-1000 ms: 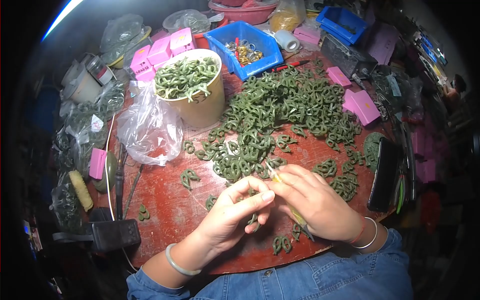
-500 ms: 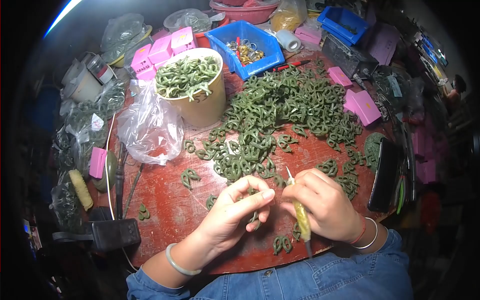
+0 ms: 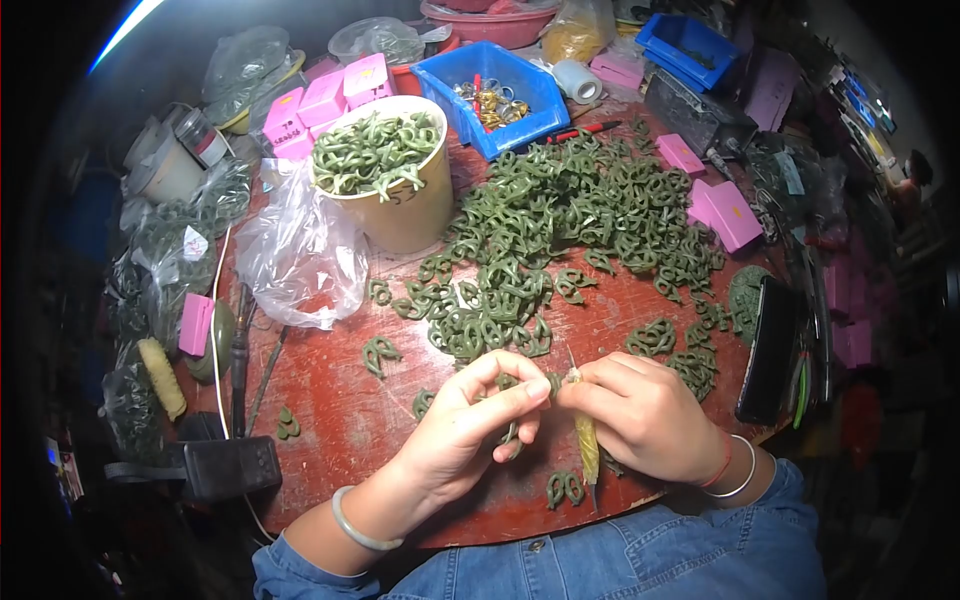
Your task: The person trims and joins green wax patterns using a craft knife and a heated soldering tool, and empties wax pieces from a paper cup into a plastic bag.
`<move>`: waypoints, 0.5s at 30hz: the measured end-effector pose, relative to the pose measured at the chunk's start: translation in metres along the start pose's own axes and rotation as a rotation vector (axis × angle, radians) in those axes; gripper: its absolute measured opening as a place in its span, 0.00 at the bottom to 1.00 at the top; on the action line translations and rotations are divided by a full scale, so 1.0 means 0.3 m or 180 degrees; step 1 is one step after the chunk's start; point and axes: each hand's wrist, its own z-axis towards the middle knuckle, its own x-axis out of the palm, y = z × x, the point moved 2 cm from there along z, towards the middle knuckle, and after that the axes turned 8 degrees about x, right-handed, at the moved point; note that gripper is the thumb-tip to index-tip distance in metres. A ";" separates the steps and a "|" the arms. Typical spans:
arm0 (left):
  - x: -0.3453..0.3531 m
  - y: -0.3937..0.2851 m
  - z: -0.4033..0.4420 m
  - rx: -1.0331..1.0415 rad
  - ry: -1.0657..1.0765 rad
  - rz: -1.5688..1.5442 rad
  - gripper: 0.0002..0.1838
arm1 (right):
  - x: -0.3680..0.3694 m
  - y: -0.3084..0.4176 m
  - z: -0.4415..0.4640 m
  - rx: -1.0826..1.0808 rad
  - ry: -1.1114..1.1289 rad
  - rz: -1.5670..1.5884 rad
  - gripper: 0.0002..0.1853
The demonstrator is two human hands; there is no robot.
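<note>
My left hand (image 3: pixel 478 418) is curled round a green looped piece (image 3: pixel 508 434), part of which shows between the fingers. Close to its right, my right hand (image 3: pixel 640 415) is closed on a yellow-handled tool (image 3: pixel 587 445), whose thin tip points up and away from me. A small green piece shows between the two hands, near the right fingertips. Beyond them spreads a large pile of green looped pieces (image 3: pixel 560 210) on the red table (image 3: pixel 325 390). Two more joined loops (image 3: pixel 565 489) lie near the table's front edge.
A cream bucket (image 3: pixel 405 215) full of green pieces stands at the back left, beside a clear plastic bag (image 3: pixel 305 250). Behind is a blue bin (image 3: pixel 430 75) with metal parts. A phone (image 3: pixel 768 350) and pink boxes (image 3: pixel 730 215) are at the right; a black device (image 3: pixel 232 470) lies left.
My right hand has drawn back to the right from the near edge of the pile, and the yellow-handled tool has turned more upright. My left hand has stayed nearly still.
</note>
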 end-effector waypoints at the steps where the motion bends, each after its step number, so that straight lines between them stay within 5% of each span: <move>1: 0.000 0.000 0.000 -0.0002 -0.0017 -0.0006 0.08 | 0.001 0.001 0.001 0.0014 -0.0039 -0.0007 0.13; 15: 0.001 0.000 0.004 -0.0009 -0.0063 0.0037 0.10 | -0.014 0.000 0.002 0.0215 -0.0484 0.0402 0.16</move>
